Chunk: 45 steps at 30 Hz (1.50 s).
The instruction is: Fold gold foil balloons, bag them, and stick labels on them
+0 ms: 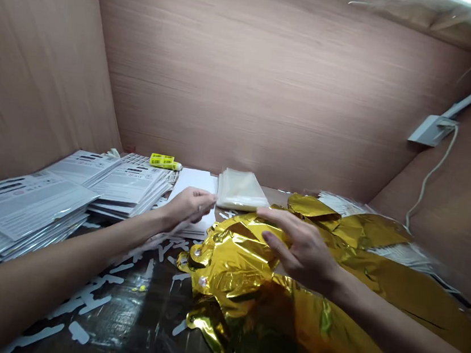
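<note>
Room: a booth of pinkish wood-grain panels (273,78), a white wall socket (432,131) and cable on the panel right of the gold foil balloons (237,262).
Surface: a dark glossy tabletop (131,324), white die-cut strips (93,303) scattered left of the balloons.
Balloons: crumpled, heaped at the table's centre and right, long axis running from the near edge back toward the right panel.
Left hand (188,208): behind and left of the balloons, fingers drawn together at clear plastic bags (240,191) and a white sheet (193,186); grip cannot be told.
Right hand (299,247): atop the balloons, fingers apart, not clamped.
Further left: stacks of printed cards (20,210).
</note>
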Tool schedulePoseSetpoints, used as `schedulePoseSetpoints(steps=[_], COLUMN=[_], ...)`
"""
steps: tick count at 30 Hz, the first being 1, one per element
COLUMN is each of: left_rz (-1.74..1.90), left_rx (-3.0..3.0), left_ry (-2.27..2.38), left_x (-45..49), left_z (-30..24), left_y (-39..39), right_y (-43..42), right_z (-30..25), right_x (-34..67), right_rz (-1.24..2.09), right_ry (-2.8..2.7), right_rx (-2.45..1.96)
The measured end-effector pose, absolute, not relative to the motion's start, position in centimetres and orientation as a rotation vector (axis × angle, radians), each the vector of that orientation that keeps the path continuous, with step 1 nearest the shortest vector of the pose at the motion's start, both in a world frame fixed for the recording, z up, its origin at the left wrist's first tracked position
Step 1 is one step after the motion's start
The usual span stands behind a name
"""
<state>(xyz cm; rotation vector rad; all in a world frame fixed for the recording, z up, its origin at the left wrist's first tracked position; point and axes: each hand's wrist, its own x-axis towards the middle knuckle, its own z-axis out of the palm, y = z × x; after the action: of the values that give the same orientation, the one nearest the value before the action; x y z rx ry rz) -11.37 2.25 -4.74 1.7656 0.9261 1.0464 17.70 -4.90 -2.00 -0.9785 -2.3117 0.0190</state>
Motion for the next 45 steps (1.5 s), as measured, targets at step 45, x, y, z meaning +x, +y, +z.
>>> schedulePoseSetpoints(steps=[45], left_rz=[1.007], left_rx=[2.128], left_ry=[0.788], left_x=[-6.1], left_z=[-1.6], left_y=[-4.3], right_y=[-6.6], right_z=[-2.3], right_x=[16.0], right_rz=[0.175], right_ry=[-1.989], right_rx=[-0.708])
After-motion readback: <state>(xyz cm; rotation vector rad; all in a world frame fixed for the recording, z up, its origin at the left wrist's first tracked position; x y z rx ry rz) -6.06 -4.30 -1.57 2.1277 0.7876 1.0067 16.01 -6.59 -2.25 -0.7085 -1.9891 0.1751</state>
